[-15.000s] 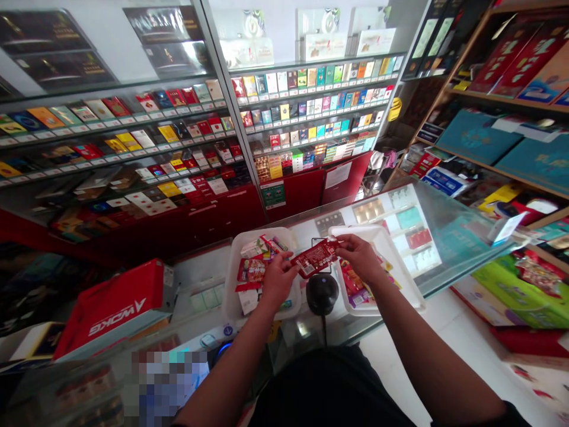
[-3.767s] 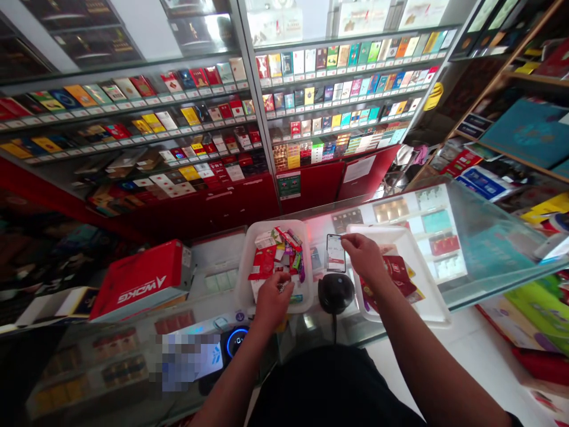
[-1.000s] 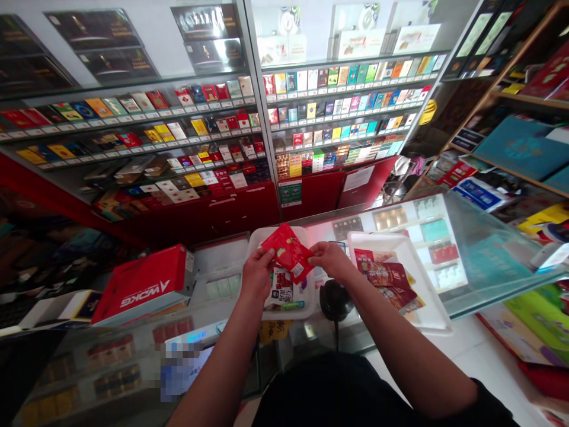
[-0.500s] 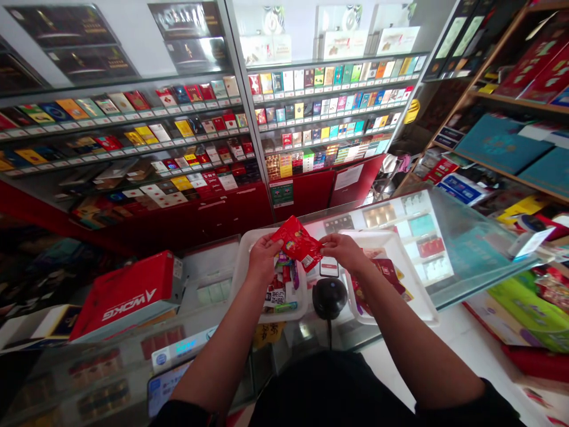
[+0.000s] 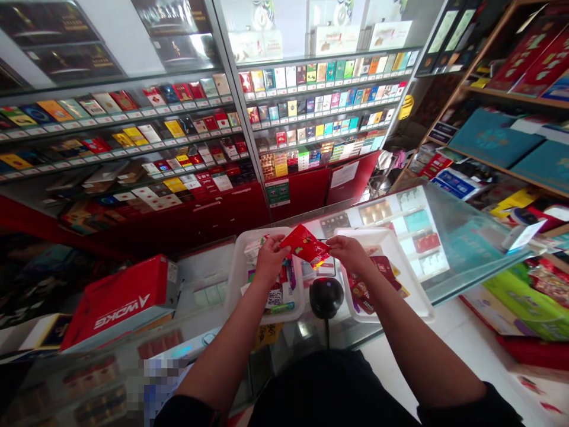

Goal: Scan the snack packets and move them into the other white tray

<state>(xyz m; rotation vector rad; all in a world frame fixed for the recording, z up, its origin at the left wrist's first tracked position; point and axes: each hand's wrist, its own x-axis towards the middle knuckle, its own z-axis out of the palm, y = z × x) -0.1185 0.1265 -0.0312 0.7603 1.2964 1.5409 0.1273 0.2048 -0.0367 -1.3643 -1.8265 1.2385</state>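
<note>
A shiny red snack packet (image 5: 304, 244) is stretched between my two hands above the counter. My left hand (image 5: 272, 259) pinches its left edge, over a white tray (image 5: 231, 290) of assorted small packets. The packet's right corner is in the fingers of my right hand (image 5: 345, 252). Just below it stands a black barcode scanner (image 5: 326, 296), with an orange-red light glowing at the packet's lower edge. To the right, a second white tray (image 5: 420, 305) holds dark red packets (image 5: 383, 270), partly hidden by my right forearm.
The trays rest on a glass counter (image 5: 471, 249) with goods beneath. On the left lies a red shoebox-like box (image 5: 120, 296). Shelves of cigarette packs (image 5: 311, 107) line the wall ahead. Stacked boxes (image 5: 493, 139) fill a rack at right.
The packet has moved slightly right and down toward the scanner, both hands still gripping it. An orange-red light now shows on its lower edge. The view has shifted a little.
</note>
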